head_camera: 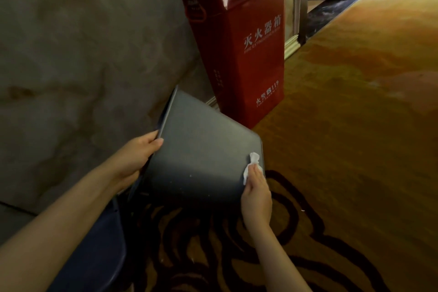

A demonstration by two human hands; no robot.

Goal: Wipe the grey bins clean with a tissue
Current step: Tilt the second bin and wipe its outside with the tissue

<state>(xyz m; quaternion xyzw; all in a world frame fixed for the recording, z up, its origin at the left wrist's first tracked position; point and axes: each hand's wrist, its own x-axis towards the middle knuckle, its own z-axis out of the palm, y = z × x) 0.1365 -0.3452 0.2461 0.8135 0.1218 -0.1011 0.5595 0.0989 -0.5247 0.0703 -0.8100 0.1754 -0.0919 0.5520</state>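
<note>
Mid-wipe: left hand [135, 156] clamped the tilted grey bin [201, 149] by its rim above the carpet [343, 125], right hand [256, 193] pressed the tissue [252, 165] to its outer wall; specks remained, other bins unseen.

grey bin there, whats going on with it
A person is wiping a grey bin that is tipped on its side above the patterned carpet. The left hand grips the bin's rim to steady it, while the right hand presses a white tissue against the outer wall near the base corner. A red fire extinguisher box stands just behind.
</note>
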